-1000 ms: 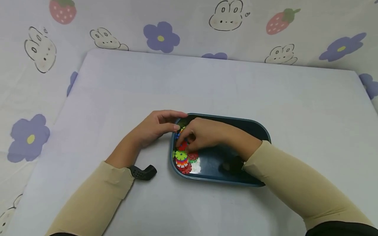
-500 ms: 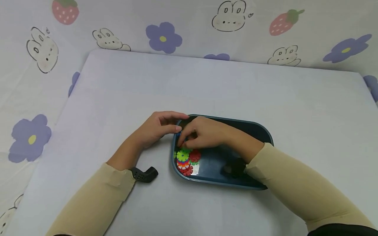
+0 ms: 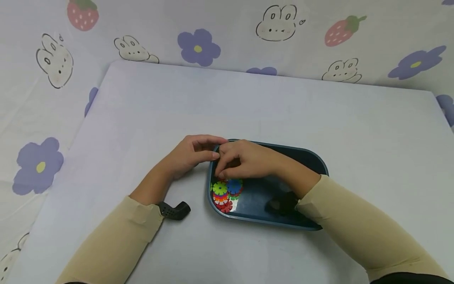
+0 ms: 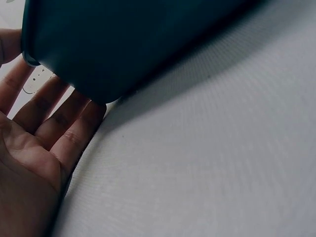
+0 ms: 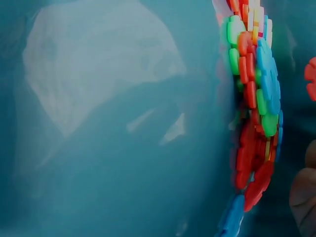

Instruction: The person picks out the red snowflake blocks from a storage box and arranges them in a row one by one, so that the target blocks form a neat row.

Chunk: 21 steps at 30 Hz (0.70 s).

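In the head view a dark blue tray (image 3: pixel 269 222) holds a pile of small, colourful snowflake-shaped plastic discs at its left end. A lime green disc (image 3: pixel 220 188) and a blue disc (image 3: pixel 235 186) lie on top. My left hand (image 3: pixel 184 156) is at the tray's far left corner, thumb and index finger touching the rim. The left wrist view shows its other fingers (image 4: pixel 74 143) extended against the outer wall. My right hand (image 3: pixel 246 157) reaches inside, fingers bent down, thumb and index tips close together over the discs. Whether they pinch one is hidden.
The right wrist view shows the stacked discs (image 5: pixel 256 98) from the side, with a separate red disc (image 5: pixel 311 79) beyond. A black angled piece (image 3: pixel 175 211) sits at my left cuff. White cloth (image 3: pixel 142 102) covers the table; a printed curtain (image 3: pixel 227 39) stands behind.
A blue disc now lies where a red one topped the pile's right part. My right hand's fingers have shifted slightly and closed towards the thumb. The left hand stays at the corner.
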{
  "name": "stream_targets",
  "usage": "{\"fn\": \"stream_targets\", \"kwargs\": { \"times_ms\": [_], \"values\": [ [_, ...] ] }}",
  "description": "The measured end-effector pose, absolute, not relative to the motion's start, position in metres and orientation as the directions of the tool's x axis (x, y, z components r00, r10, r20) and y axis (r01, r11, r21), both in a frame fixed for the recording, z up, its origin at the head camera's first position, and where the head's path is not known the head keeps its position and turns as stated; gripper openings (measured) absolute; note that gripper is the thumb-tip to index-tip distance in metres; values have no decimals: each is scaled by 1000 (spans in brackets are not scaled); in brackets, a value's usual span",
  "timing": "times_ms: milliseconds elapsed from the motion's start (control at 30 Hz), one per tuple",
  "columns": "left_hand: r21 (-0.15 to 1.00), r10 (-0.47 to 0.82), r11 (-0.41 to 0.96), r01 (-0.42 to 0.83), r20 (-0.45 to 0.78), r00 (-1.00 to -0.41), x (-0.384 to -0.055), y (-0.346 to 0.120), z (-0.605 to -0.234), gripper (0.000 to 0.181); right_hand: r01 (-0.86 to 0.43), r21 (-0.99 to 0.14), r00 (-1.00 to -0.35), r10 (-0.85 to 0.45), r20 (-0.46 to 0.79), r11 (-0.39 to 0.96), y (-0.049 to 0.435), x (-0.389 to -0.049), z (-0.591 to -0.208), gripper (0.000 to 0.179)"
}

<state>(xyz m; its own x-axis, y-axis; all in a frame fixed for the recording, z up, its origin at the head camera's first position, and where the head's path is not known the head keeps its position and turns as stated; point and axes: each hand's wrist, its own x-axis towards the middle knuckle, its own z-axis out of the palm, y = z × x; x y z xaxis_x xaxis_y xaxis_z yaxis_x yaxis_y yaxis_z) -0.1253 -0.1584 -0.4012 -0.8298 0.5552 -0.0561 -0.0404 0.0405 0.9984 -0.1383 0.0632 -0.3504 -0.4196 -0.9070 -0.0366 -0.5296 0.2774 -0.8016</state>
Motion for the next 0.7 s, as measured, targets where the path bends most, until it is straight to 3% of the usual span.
{"fn": "stream_targets", "kwargs": {
  "times_ms": [533,700],
  "values": [
    [997,564,36,-63,-73,-823,-127,-158,-399,39,-311,-844,-455,-848,-272,437,69,-137,-329,19],
    [998,565,44,-54,-69,-822,-126,-158,-401,38,-304,-850,-450,-852,-269,429,76,-136,-314,23]
  ]
}}
